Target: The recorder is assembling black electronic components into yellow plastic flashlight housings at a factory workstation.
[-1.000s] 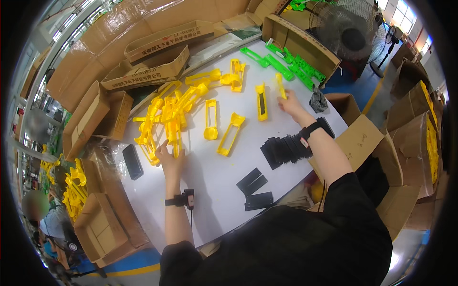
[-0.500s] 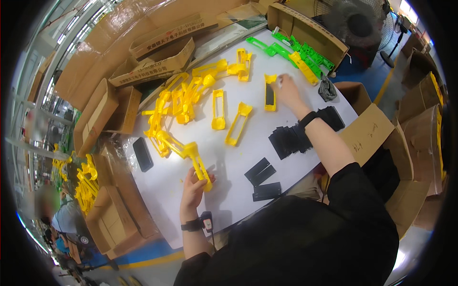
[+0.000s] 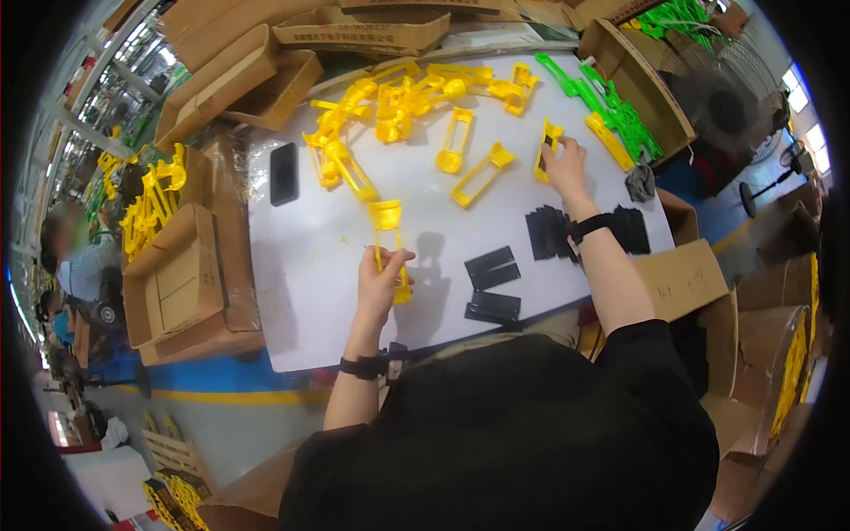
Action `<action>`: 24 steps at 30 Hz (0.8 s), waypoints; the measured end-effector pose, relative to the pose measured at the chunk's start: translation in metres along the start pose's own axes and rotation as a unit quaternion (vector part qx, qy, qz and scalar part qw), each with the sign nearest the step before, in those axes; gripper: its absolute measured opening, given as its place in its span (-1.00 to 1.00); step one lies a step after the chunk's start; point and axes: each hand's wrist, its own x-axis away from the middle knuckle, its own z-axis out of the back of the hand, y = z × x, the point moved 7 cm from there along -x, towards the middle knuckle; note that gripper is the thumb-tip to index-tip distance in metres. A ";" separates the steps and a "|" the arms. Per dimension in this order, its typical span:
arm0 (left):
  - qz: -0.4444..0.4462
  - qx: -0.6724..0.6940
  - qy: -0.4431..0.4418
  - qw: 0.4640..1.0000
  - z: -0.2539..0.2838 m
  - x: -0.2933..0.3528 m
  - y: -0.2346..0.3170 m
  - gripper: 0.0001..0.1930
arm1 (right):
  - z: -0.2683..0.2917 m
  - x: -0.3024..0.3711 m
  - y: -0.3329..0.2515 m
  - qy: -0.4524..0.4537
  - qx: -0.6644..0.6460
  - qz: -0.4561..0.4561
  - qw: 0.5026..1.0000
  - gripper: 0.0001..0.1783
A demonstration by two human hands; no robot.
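My left hand is closed around a yellow plastic frame, held up over the near left part of the white table. This frame is long, with an open window in its middle. Farther off to the right, my right hand has its fingers on another yellow frame that lies on the table with a black strip in it. The hand partly hides that frame, and its fingertips seem to grip it. Two more yellow frames, an upright one and a slanted one, lie between my hands.
Yellow frames are heaped at the back. Green parts lie at the far right, by a grey crumpled piece. Black strips lie nearer me, with a thicker pile beside my right forearm. A phone rests left; cardboard boxes surround the table.
The whole view has shifted and turned. My right hand's fingers have come down onto the yellow frame with the black strip. My left hand still holds its frame, now tilted differently.
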 end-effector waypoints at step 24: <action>-0.006 0.034 0.051 0.998 0.002 0.107 -0.044 -0.68 | 0.041 0.148 -0.119 -0.460 -0.387 0.045 0.798 -0.69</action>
